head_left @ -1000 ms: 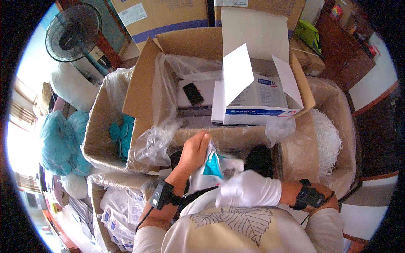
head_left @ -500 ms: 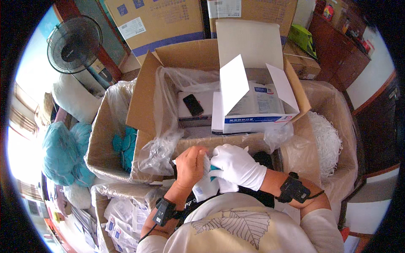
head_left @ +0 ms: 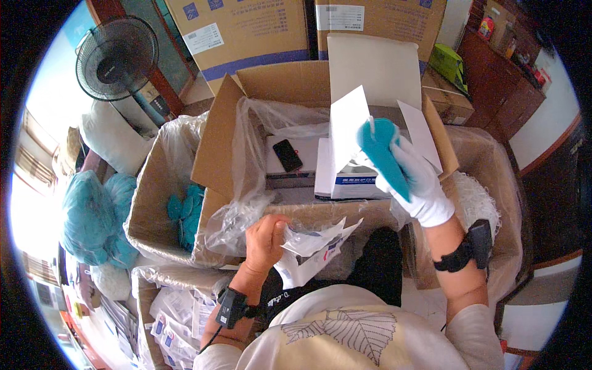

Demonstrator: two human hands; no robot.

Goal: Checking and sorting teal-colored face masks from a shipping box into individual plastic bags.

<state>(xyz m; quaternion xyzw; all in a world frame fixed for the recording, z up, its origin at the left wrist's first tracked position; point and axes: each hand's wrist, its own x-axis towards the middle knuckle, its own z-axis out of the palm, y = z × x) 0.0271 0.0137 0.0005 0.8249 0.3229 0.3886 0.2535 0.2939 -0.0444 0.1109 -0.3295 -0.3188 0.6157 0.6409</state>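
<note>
My left hand [head_left: 266, 237], bare, pinches a torn white wrapper [head_left: 311, 250] at chest height near the front edge of the big cardboard box [head_left: 259, 86]. My right hand [head_left: 414, 182], in a white glove, holds a teal mask-like item [head_left: 382, 154] raised over the small open white carton [head_left: 357, 179] that stands inside the big box. A black phone [head_left: 287, 155] lies on a flat white box beside the carton. Clear plastic lining [head_left: 246, 197] hangs over the big box's front edge.
A box [head_left: 154, 203] with teal items [head_left: 186, 213] stands at my left, with packets in another box [head_left: 172, 317] below it. A bag of white shreds [head_left: 478, 203] sits right. A black fan [head_left: 114, 58] and stacked cartons [head_left: 246, 31] stand behind.
My hands were together at the wrapper; now the right hand has lifted up and right with the teal item, while the left stays low holding the emptied wrapper.
</note>
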